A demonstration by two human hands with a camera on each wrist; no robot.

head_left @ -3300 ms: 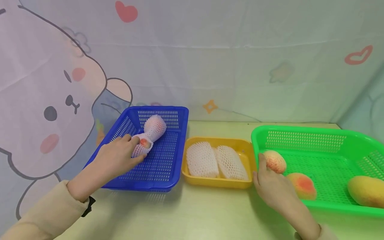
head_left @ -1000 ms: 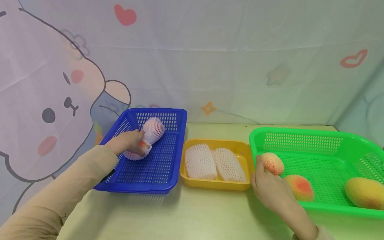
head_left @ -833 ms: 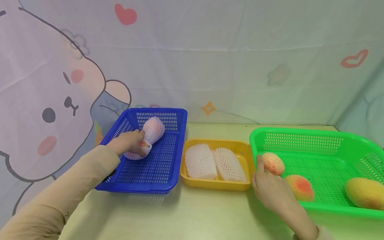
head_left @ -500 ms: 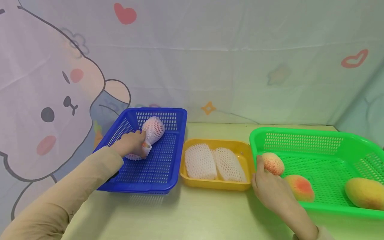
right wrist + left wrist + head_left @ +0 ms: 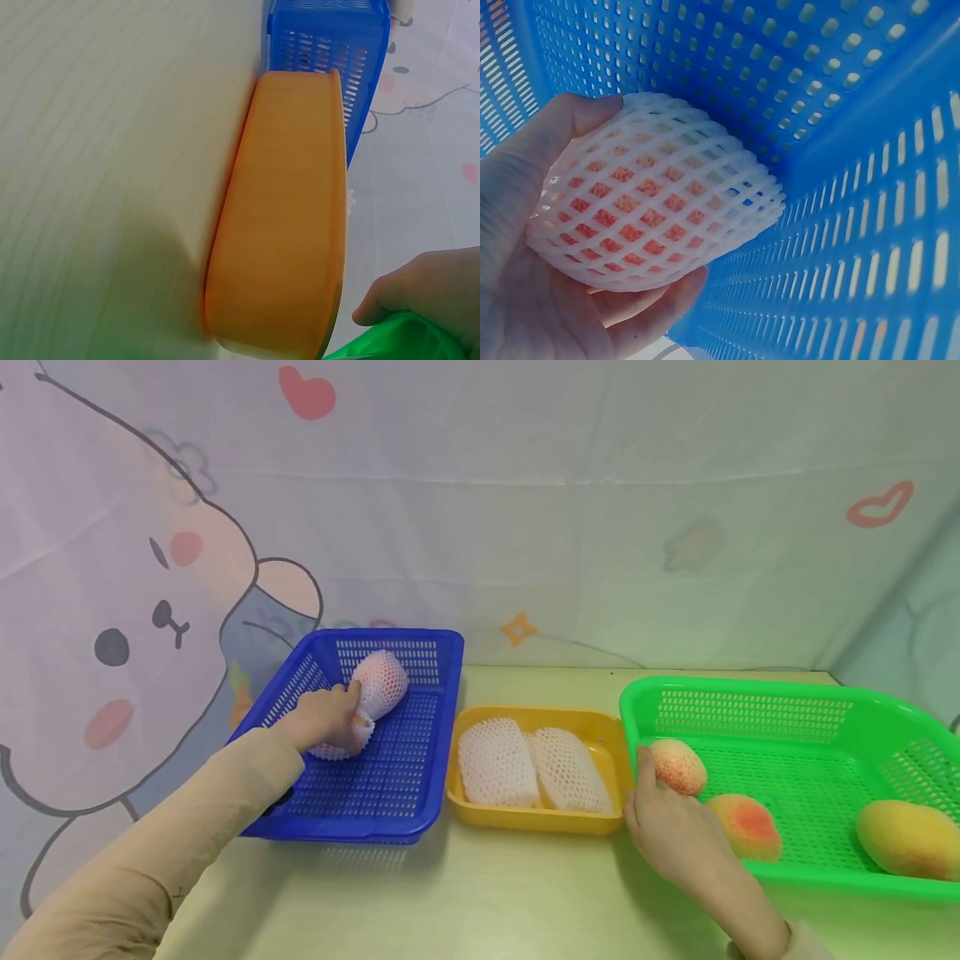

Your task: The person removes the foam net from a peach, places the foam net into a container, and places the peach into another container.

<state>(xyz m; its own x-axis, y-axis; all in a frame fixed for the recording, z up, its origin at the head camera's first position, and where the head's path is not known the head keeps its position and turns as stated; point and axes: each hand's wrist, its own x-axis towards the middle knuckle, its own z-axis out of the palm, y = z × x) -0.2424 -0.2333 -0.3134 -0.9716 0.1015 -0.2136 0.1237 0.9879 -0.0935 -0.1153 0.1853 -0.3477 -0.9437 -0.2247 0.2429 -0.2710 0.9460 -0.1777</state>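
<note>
Inside the blue basket, my left hand grips a peach in a white foam net sleeve. In the left wrist view the thumb lies on one side of the net and the fingers curl round the other. Another peach in a foam net lies just beyond it. My right hand holds the near left rim of the green basket, thumb outside and fingers over the edge. A peach touches or nearly touches its index finger, and a second peach lies beside the hand.
Between the baskets stands a yellow tray with two white foam net sleeves in it. A mango lies at the right in the green basket. Behind the table hangs a printed cloth.
My left hand has shifted from over the netted peach to a closer grip round it, deeper in the blue basket. The right hand stays on the green rim; the view shifts slightly.
</note>
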